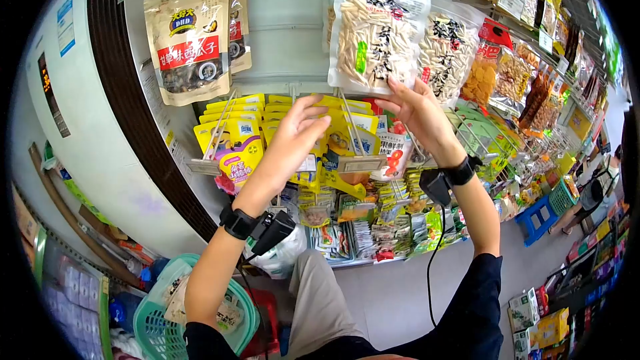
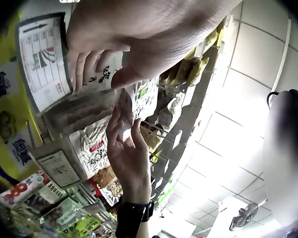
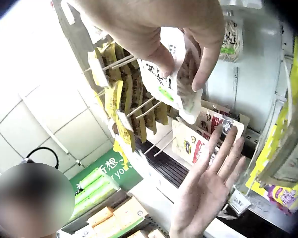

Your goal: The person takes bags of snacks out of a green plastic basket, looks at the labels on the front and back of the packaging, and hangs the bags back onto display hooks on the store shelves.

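In the head view my right hand (image 1: 427, 120) pinches the lower edge of a clear-and-white bag of pale seeds (image 1: 377, 43), thumb in front. The right wrist view shows this seed bag (image 3: 161, 87) between the thumb and fingers, its bottom corner hanging below them. My left hand (image 1: 293, 140) is held up to the left of the bag, apart from it, in front of yellow snack pouches (image 1: 343, 143). In the right wrist view the left hand (image 3: 203, 188) has extended fingers and a bare palm.
Brown melon-seed pouches (image 1: 190, 40) hang at the left. A similar seed bag (image 1: 447, 47) hangs just right of the held one. Metal hooks with price tags (image 1: 360, 163) stick out below the hands. A green basket (image 1: 163, 307) holding bags stands at lower left.
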Available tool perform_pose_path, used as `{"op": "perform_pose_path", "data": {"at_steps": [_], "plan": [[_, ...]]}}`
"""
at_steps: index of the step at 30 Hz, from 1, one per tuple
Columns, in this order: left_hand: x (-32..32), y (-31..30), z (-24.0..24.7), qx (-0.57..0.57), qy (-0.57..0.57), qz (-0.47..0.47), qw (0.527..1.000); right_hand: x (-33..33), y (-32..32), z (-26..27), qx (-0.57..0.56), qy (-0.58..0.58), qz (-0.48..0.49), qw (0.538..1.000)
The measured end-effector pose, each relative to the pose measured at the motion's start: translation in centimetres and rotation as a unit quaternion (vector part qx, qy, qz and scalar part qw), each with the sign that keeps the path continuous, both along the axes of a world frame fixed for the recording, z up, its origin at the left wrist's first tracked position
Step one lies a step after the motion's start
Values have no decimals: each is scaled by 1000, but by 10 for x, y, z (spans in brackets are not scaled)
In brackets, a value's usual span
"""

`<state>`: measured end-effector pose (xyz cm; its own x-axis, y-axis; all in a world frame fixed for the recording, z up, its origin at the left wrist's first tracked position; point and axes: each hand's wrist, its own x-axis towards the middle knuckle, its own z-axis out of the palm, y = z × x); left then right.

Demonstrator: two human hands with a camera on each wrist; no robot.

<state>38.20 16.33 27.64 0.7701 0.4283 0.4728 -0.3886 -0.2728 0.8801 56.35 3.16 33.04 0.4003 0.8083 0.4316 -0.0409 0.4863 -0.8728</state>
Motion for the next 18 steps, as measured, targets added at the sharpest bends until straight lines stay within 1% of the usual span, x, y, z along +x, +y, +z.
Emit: {"op": "perform_pose_path", "data": {"at_steps": [2,3,4,5,6,8,9,11,12,14,18], "plan": [[-4,7,0,-5,6,1,1000,5,6,-1,6,12,-7,1000],[-10,9,1,9,21,-6,1000,5,8,1,6,9,-5,1000],[-9,12,-2,25,39,-15,999,11,11,0,11,32,13,999],[-7,14,-6,58,29,-15,998,15,14,0,16,53,33,998],[-8,13,-10,59,28,-13,998,17,17,1,16,52,36,998],[-9,9,-13,147,53,-13,988,19,21,1,6,66,42,997],[-8,9,-15,163,52,-7,985,23,24,1,7,64,44,997],[-10,7,-13,178,58,-1,982,31,32,-1,8,75,72,995],[-11,7,-13,192,65,3,979,34,35,0,9,73,74,995],[-11,7,-13,192,64,3,979,40,42,0,25,105,77,991],[-10,10,-16,195,53,-2,979,52,58,0,12,127,54,990]]}}
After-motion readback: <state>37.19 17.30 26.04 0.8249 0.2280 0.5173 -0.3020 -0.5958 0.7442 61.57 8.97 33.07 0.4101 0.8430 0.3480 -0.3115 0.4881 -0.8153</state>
